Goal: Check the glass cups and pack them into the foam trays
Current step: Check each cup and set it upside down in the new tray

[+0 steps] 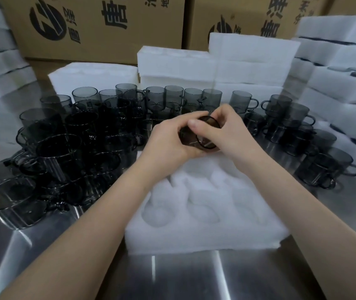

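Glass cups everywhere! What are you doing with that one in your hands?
A person is holding one dark glass cup in both hands, left hand and right hand, tipped on its side as if checking it. It is just above the far edge of a white foam tray whose pockets look empty. Many more cups stand waiting on the metal table, with stacks of foam and cardboard boxes behind.
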`<state>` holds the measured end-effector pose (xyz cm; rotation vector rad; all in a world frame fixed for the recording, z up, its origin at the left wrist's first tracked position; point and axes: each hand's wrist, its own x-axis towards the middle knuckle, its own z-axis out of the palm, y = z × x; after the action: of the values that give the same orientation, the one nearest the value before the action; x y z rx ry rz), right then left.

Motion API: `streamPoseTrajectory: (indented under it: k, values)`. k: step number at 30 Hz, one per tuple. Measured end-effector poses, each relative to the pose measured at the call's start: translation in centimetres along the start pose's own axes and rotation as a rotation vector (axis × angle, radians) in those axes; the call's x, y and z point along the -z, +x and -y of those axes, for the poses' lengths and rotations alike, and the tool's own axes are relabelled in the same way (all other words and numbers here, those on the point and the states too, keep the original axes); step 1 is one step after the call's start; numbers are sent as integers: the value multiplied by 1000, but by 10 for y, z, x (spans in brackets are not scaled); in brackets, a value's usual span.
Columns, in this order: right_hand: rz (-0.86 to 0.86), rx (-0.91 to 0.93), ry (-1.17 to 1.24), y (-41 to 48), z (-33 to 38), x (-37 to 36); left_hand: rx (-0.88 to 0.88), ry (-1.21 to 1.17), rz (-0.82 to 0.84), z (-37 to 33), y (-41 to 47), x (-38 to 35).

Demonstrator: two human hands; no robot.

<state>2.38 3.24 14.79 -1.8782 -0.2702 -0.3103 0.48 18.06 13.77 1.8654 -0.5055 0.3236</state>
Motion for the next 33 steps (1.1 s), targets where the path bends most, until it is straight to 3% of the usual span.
streamPoseTrajectory:
  k: [3, 9, 17, 24, 28, 33]
  values:
    - [-21, -18, 78, 1, 1, 3, 10, 2, 12, 0, 1, 0]
    - [117, -117, 386, 0, 3, 10, 10, -106, -34, 2, 3, 2]
    - [364, -95, 433, 2, -3, 22, 46, -231, -112, 6, 3, 4]
    - [255, -22, 328, -2, -2, 14, 65, -285, -108, 2, 2, 2]
    - [200, -106, 336, 1, 1, 13, 57, -280, -93, 2, 1, 3]
    - [243, -118, 263, 3, -1, 13, 31, -318, -35, 2, 0, 5]
